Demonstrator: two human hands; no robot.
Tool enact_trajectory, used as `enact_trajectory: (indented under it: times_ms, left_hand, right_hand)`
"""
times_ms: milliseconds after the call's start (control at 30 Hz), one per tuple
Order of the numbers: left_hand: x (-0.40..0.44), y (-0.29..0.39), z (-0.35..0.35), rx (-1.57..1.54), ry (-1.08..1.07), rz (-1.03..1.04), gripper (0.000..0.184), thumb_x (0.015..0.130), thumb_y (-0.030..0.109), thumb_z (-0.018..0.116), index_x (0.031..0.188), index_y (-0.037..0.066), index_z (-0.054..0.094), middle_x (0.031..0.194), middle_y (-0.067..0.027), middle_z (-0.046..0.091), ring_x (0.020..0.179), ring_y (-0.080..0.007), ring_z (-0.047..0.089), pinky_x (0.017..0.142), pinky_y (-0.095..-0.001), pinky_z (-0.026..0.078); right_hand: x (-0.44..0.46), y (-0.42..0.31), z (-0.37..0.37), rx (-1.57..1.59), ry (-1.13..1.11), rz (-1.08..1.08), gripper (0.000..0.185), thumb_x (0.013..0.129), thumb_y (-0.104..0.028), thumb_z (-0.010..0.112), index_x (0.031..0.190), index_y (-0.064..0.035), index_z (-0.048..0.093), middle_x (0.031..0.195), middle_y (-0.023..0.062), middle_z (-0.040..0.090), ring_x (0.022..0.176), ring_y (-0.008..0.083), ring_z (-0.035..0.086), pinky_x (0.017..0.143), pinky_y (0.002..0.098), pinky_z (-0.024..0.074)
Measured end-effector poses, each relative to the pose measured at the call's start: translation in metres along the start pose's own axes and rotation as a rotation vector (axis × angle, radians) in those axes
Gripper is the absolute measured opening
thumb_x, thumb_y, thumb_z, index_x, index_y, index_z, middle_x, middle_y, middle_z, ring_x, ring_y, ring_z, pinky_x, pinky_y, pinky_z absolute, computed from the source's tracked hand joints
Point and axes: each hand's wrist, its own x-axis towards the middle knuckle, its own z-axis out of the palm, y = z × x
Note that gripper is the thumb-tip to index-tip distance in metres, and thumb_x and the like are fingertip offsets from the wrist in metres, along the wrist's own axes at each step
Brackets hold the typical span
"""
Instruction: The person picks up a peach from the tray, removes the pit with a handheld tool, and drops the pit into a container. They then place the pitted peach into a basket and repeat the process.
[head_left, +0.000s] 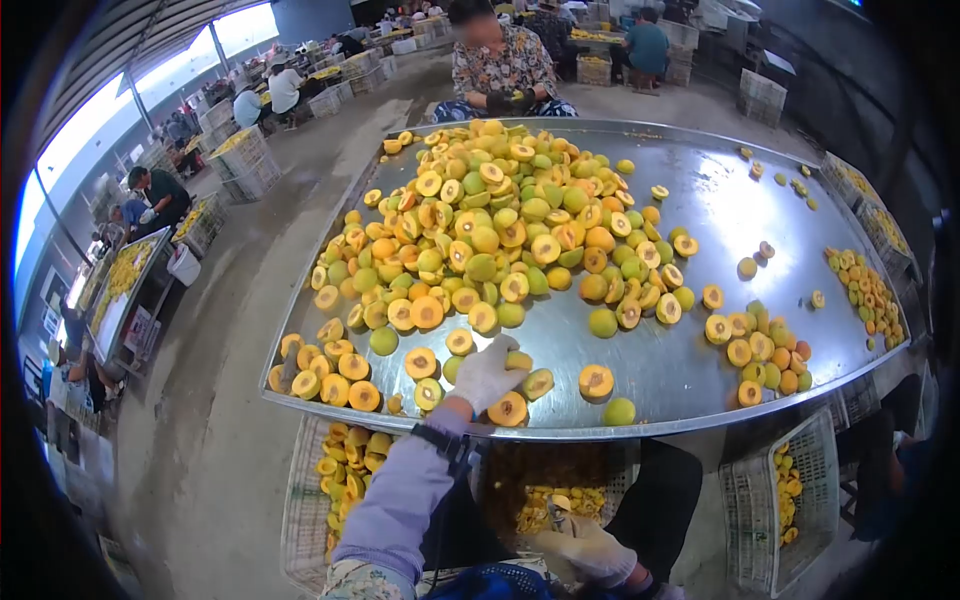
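Note:
My left hand point(489, 376), in a white glove, reaches over the near edge of the metal table point(660, 376). Its fingers are bent around a peach half point(518, 360), and another cut peach half point(538, 384) lies just beside them. Below the table edge, over my lap, my gloved right hand point(585, 548) is closed on a small metal tool point(558, 512), whose exact kind I cannot make out. A large heap of halved yellow-green peaches point(485, 235) covers the table's middle and left.
A crate of peach pieces point(305, 500) stands under the table's left front, another crate point(790, 500) at the right. Yellow scraps point(580, 498) lie below, between my knees. Across the table sits a person point(500, 70). Smaller peach piles point(762, 352) lie at the right.

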Motion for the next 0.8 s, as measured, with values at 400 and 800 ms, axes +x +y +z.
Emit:
enact_trajectory:
  times_ms: [400,800]
  left_hand:
    - [-0.153,0.104,-0.021,-0.369,-0.190,0.314,0.052,0.080,0.024,0.077,0.123,0.006,0.053,0.107,-0.0097,0.065,0.103,-0.0217,0.063,0.091,-0.0320,0.049]
    - [-0.183,0.092,-0.008,-1.591,-0.065,-0.062,0.038,0.080,0.004,0.065,0.114,0.001,0.048,0.120,-0.0171,0.059,0.097,-0.0277,0.066,0.078,-0.0346,0.055]
  right_hand:
    - [-0.009,-0.015,0.007,-0.121,0.109,-0.040,0.023,0.090,-0.026,0.061,0.076,-0.0086,0.057,0.051,-0.0018,0.049,0.040,0.0097,0.046,0.039,0.0245,0.0350]
    - [-0.031,-0.007,0.018,-0.117,0.016,-0.167,0.018,0.093,-0.024,0.060,0.087,-0.0075,0.060,0.061,-0.0014,0.056,0.049,0.0068,0.051,0.046,0.0209,0.0397]
